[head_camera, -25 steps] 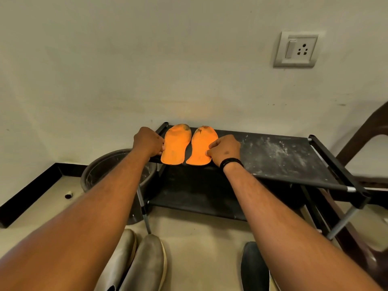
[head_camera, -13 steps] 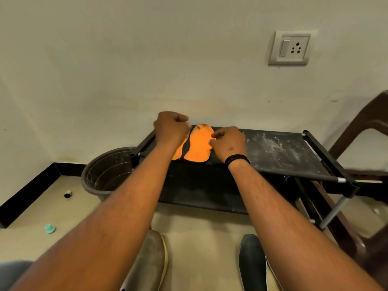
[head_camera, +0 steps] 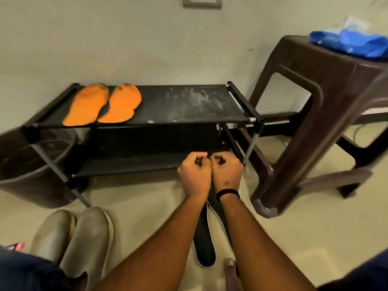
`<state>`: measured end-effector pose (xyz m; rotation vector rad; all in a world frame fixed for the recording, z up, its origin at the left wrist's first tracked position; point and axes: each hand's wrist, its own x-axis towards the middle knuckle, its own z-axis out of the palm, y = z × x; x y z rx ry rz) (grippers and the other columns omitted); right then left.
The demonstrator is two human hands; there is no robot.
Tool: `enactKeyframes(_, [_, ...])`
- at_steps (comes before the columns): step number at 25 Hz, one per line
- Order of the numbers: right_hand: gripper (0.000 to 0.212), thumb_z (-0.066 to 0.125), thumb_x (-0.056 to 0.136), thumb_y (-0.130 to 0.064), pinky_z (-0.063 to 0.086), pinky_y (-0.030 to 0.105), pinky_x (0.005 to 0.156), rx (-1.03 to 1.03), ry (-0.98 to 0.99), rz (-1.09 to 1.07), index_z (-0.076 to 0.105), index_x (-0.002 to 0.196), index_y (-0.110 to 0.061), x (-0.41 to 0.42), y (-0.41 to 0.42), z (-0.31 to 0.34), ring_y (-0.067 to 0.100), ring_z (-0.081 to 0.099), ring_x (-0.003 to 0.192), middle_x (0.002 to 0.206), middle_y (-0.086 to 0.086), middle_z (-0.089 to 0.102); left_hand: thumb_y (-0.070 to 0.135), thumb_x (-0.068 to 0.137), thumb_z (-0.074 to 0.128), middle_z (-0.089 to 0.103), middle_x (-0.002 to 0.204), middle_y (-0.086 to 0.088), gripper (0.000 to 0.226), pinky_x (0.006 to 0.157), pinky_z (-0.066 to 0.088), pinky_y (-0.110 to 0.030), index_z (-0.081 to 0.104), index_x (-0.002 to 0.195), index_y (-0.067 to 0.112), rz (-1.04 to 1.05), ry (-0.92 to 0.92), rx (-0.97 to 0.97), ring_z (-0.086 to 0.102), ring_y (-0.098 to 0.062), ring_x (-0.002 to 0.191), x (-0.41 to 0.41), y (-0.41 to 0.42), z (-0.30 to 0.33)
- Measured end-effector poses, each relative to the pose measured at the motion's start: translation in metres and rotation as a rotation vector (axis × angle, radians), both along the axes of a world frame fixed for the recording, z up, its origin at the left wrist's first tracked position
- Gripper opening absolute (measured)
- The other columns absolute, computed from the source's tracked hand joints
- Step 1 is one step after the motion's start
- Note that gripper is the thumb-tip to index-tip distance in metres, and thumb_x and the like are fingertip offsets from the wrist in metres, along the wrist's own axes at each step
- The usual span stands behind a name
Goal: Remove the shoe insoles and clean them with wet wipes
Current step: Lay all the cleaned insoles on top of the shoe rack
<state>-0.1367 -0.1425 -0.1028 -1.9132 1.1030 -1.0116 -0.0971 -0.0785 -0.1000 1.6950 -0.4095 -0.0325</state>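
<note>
— On the top shelf of the black rack (head_camera: 189,106), at its far left end, two orange insoles (head_camera: 102,103) lie flat side by side, edges touching, toes toward the wall.

— And the hands?

— Well apart from the insoles, near the rack's right end. The left hand (head_camera: 194,175) and right hand (head_camera: 227,172) are side by side, knuckles nearly touching, low in front of the bottom shelf. Both have their fingers curled inward. Whether they pinch anything I cannot tell; the fingertips are blurred.

— What is beneath them?

— A dark shoe (head_camera: 204,238) with a pale edge lies on the floor under the forearms, running toward the near side. The right wrist carries a black band (head_camera: 227,193).

— Other shoes?

— A grey pair (head_camera: 73,238) stands together on the floor at near left.

— Around the rack?

— A dark round bucket (head_camera: 25,175) sits just left of it, partly behind the rack's legs. To the right stands a brown plastic stool (head_camera: 315,114), with a blue packet (head_camera: 352,44) on its top. White dusty marks cover the right half of the top shelf. A wall plate (head_camera: 202,2) shows at the far upper edge.
</note>
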Motion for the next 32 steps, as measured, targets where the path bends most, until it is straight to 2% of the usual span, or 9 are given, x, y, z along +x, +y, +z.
enactKeyframes(3, [0.011, 0.063, 0.084, -0.014, 0.048, 0.024, 0.07, 0.169, 0.199, -0.019, 0.071, 0.078, -0.016, -0.035, -0.014, -0.052, 0.02, 0.065, 0.077, 0.077, 0.002, 0.07, 0.016, 0.091, 0.065, 0.076, 0.097, -0.004, 0.016, 0.08, 0.052, -0.024, 0.077, 0.101, 0.016, -0.007, 0.142, 0.346, 0.07, -0.021, 0.09, -0.019, 0.007, -0.066])
enactKeyframes(5, [0.008, 0.066, 0.084, -0.017, 0.051, 0.028, 0.082, 0.31, 0.357, -0.017, 0.073, 0.088, -0.014, -0.056, -0.019, -0.086, 0.026, 0.067, 0.092, 0.091, 0.007, 0.072, 0.016, 0.093, 0.06, 0.075, 0.099, -0.008, 0.018, 0.075, 0.051, -0.027, 0.076, 0.1, 0.014, 0.033, 0.212, 0.542, 0.07, -0.025, 0.089, -0.024, 0.018, -0.099])
enactKeyframes(8, [0.036, 0.069, 0.085, -0.028, 0.049, 0.038, 0.096, 0.389, 0.695, 0.014, 0.063, 0.117, -0.013, -0.085, -0.012, -0.133, 0.032, 0.056, 0.113, 0.12, 0.011, 0.06, 0.019, 0.091, 0.065, 0.072, 0.11, -0.009, 0.02, 0.087, 0.056, -0.037, 0.072, 0.109, 0.014, 0.022, 0.319, 0.691, 0.069, -0.03, 0.099, -0.023, 0.027, -0.131])
enactKeyframes(11, [0.055, 0.069, 0.086, -0.038, 0.048, 0.044, 0.096, 0.386, 0.874, -0.047, 0.046, 0.131, -0.018, -0.097, -0.004, -0.161, 0.033, 0.046, 0.116, 0.126, 0.012, 0.047, 0.042, 0.078, 0.081, 0.06, 0.121, -0.01, 0.058, 0.089, 0.053, -0.041, 0.057, 0.123, 0.015, -0.034, 0.374, 0.874, 0.06, -0.033, 0.112, -0.029, 0.023, -0.155])
enactKeyframes(17, [0.05, 0.063, 0.09, -0.028, 0.049, 0.047, 0.094, 0.445, 0.849, -0.073, 0.04, 0.133, -0.018, -0.079, -0.013, -0.166, 0.034, 0.052, 0.114, 0.124, 0.013, 0.054, 0.038, 0.066, 0.091, 0.048, 0.129, -0.016, 0.084, 0.09, 0.053, -0.047, 0.04, 0.129, 0.014, 0.049, 0.446, 0.916, 0.054, -0.039, 0.117, -0.042, 0.016, -0.182])
enactKeyframes(20, [0.042, 0.062, 0.091, -0.022, 0.051, 0.046, 0.096, 0.533, 0.814, -0.054, 0.044, 0.129, -0.014, -0.077, -0.015, -0.154, 0.035, 0.058, 0.113, 0.125, 0.013, 0.058, 0.033, 0.072, 0.087, 0.062, 0.122, -0.014, 0.065, 0.089, 0.054, -0.045, 0.05, 0.121, 0.013, 0.02, 0.577, 0.886, 0.064, -0.038, 0.109, -0.033, 0.019, -0.182])
enactKeyframes(24, [0.033, 0.061, 0.089, -0.012, 0.051, 0.042, 0.094, 0.616, 0.745, -0.059, 0.054, 0.12, -0.003, -0.063, -0.028, -0.112, 0.038, 0.059, 0.114, 0.125, 0.019, 0.06, 0.033, 0.076, 0.083, 0.072, 0.103, -0.011, 0.036, 0.083, 0.058, -0.038, 0.067, 0.1, 0.011, -0.041, 0.553, 0.839, 0.069, -0.033, 0.095, -0.019, 0.024, -0.154])
enactKeyframes(30, [0.036, 0.066, 0.086, -0.01, 0.057, 0.038, 0.081, 0.524, 0.495, 0.021, 0.057, 0.12, -0.003, -0.049, -0.019, -0.01, 0.032, 0.063, 0.095, 0.111, 0.016, 0.064, 0.024, 0.076, 0.082, 0.071, 0.083, -0.008, 0.021, 0.069, 0.062, -0.034, 0.069, 0.088, 0.012, 0.013, 0.439, 0.683, 0.072, -0.023, 0.073, -0.008, 0.033, -0.062])
enactKeyframes(32, [0.023, 0.068, 0.084, -0.011, 0.058, 0.038, 0.077, 0.456, 0.509, 0.123, 0.061, 0.105, -0.004, -0.05, -0.014, 0.03, 0.029, 0.062, 0.085, 0.098, 0.013, 0.064, 0.022, 0.076, 0.081, 0.072, 0.073, -0.006, 0.017, 0.064, 0.062, -0.031, 0.073, 0.084, 0.01, 0.005, 0.411, 0.614, 0.072, -0.019, 0.064, -0.001, 0.041, -0.029])
